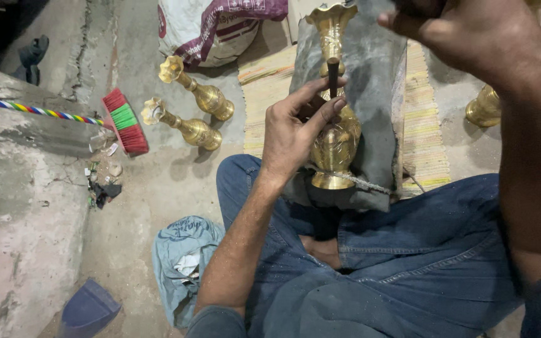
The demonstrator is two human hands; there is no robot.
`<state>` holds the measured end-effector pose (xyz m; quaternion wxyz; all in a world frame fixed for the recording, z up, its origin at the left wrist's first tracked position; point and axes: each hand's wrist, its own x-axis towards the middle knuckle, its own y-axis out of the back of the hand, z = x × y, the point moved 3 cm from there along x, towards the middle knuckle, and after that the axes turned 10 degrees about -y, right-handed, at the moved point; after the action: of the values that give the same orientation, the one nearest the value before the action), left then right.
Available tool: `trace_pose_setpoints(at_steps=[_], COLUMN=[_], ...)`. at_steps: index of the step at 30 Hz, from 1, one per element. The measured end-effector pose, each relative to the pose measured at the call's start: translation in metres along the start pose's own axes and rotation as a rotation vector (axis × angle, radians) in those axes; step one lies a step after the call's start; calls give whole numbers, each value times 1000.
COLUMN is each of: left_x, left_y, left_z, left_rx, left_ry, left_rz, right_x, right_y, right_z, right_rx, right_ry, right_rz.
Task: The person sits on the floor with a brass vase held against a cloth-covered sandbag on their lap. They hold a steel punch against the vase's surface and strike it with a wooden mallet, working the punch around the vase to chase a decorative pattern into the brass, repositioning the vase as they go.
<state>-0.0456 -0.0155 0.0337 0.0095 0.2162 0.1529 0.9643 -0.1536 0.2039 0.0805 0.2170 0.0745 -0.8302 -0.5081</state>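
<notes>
A tall brass vase (336,134) lies on a grey padded block (377,94) in front of my crossed legs, tied down at its base with a cord. My left hand (292,128) holds a thin dark metal punch (332,76) upright against the vase's body. My right hand (464,34) is raised at the top right, its fingers closed around something dark that is mostly cut off by the frame edge.
Two more brass vases (198,94) (186,127) stand on the concrete floor to the left, near a red and green broom head (125,122). Another brass vase (486,106) is at right. A striped mat (424,125), a printed sack (211,28), a blue cloth bag (180,260).
</notes>
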Motion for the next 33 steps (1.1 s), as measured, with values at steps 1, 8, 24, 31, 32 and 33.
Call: trace_pose_setpoints(at_steps=[1, 8, 24, 31, 32, 33], left_x=[1, 1, 1, 5, 4, 2], left_y=[0, 2, 1, 1, 0, 0], left_z=[0, -2, -6, -2, -2, -2], left_rx=[-4, 127, 136, 119, 104, 88], left_ry=[-18, -15, -62, -28, -43, -51], left_rz=[-3, -15, -5, 1, -8, -14], right_x=[-4, -6, -10, -5, -4, -4], right_y=[3, -2, -1, -11, -11, -11], right_z=[-2, 1, -9, 11, 10, 10], right_rx=[-128, -130, -116, -89, -127, -163], right_ry=[99, 116, 275, 113, 124, 138], right_rz=[50, -86, 69, -35, 4, 35])
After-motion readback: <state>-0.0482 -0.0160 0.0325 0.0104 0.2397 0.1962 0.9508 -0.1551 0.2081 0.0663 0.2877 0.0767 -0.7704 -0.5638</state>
